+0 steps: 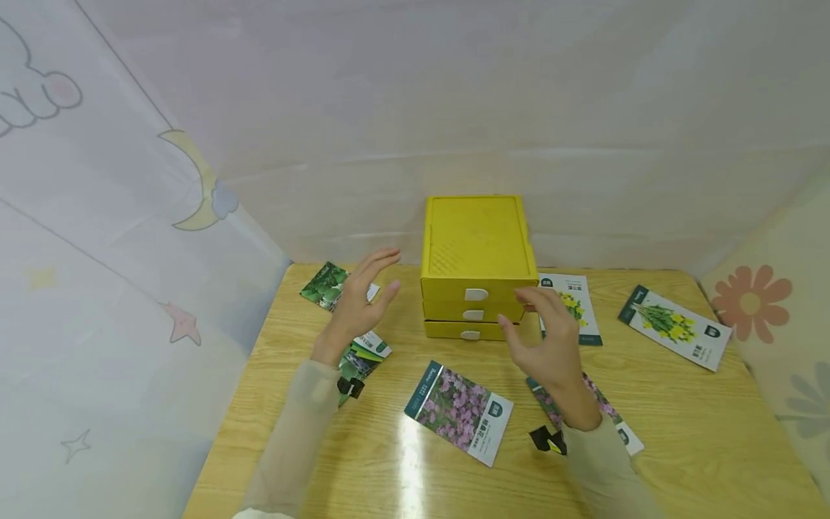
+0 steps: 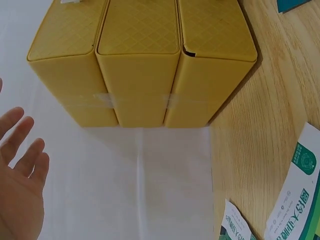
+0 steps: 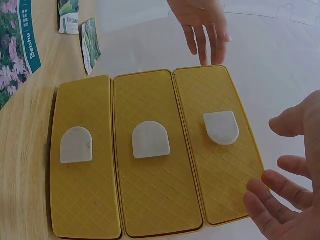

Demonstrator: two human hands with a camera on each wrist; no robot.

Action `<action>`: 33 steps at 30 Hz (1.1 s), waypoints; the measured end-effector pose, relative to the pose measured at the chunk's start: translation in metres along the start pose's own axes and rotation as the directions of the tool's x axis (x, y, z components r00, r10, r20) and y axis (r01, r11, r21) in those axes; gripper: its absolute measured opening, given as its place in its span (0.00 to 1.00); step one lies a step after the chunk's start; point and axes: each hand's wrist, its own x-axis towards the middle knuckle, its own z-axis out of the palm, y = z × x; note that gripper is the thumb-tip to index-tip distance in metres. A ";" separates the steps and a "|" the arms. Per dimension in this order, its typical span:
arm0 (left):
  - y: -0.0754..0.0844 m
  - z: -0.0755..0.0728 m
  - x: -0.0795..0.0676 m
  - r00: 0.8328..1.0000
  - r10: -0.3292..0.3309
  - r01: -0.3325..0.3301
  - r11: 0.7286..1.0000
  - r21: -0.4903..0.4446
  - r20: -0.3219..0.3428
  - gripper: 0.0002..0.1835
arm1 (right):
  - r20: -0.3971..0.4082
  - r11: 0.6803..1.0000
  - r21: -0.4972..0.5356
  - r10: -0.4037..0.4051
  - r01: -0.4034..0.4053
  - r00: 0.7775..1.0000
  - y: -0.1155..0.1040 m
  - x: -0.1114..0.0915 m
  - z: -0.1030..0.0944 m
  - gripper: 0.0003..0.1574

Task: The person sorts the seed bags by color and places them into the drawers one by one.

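A yellow three-drawer box (image 1: pixel 480 238) with white tab handles stands at the back of the table. My left hand (image 1: pixel 359 299) is raised to the left of the box, apart from it, fingers extended and holding nothing. On the other side, my right hand (image 1: pixel 547 335) is near the box's front right corner, its thumb spread from the fingers. In the right wrist view the fingertips (image 3: pixel 257 187) overlap the edge of the top drawer (image 3: pixel 217 165); whether they touch it I cannot tell. All three drawers appear closed.
Several seed packets lie about: a pink-flower packet (image 1: pixel 459 411) at front centre, yellow-flower packets (image 1: pixel 677 326) at right, green packets (image 1: pixel 324 286) at left. Another pink-flower packet (image 1: pixel 622 425) lies partly under the right forearm. A white patterned curtain (image 1: pixel 363 180) hangs behind the table.
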 end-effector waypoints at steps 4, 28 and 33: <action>-0.001 0.004 0.005 1.000 0.018 -0.018 0.999 -0.029 -0.005 0.25 | -0.014 1.000 0.014 -0.004 0.004 1.000 0.002 -0.002 0.005 0.29; -0.008 0.027 0.029 0.997 0.075 -0.075 0.996 -0.056 -0.014 0.23 | 0.002 0.999 -0.014 0.030 -0.030 1.000 0.000 -0.007 0.021 0.23; 0.002 0.029 0.038 0.996 0.087 -0.090 0.992 -0.087 -0.035 0.22 | -0.005 0.999 -0.032 0.029 -0.029 1.000 0.000 -0.006 0.023 0.22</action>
